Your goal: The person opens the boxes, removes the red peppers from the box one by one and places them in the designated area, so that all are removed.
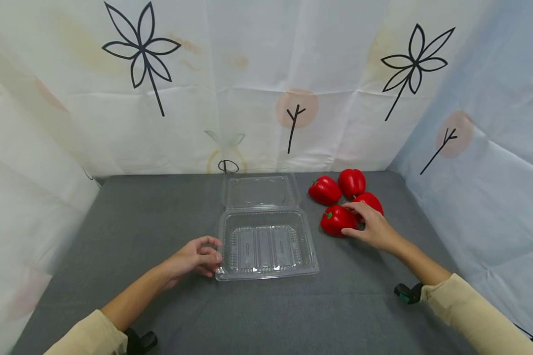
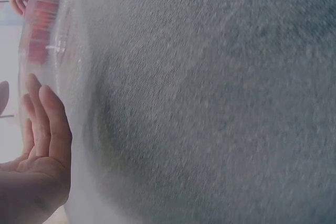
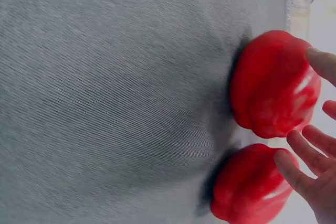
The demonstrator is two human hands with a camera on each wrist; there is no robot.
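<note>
A clear plastic clamshell container (image 1: 266, 273) lies with its lid (image 1: 262, 192) folded back on the grey cloth. At its left rim is my left hand (image 1: 202, 256), fingers loosely bent and fingertips right at the edge. In the left wrist view that hand (image 2: 44, 140) holds nothing. My right hand (image 1: 373, 228) reaches over the nearest red bell pepper (image 1: 335, 222), thumb at its near side and fingers at its far side. The right wrist view shows the thumb and spread fingers (image 3: 296, 174) around this pepper (image 3: 275, 85), with a second pepper (image 3: 252, 184) beside the fingertips.
Behind the nearest pepper sit more red bell peppers, one at the left (image 1: 325, 191), one at the back (image 1: 352, 183) and one partly hidden by the right hand (image 1: 370, 201). Printed white cloth walls (image 1: 257, 74) stand at the back and sides of the grey tabletop (image 1: 160, 207).
</note>
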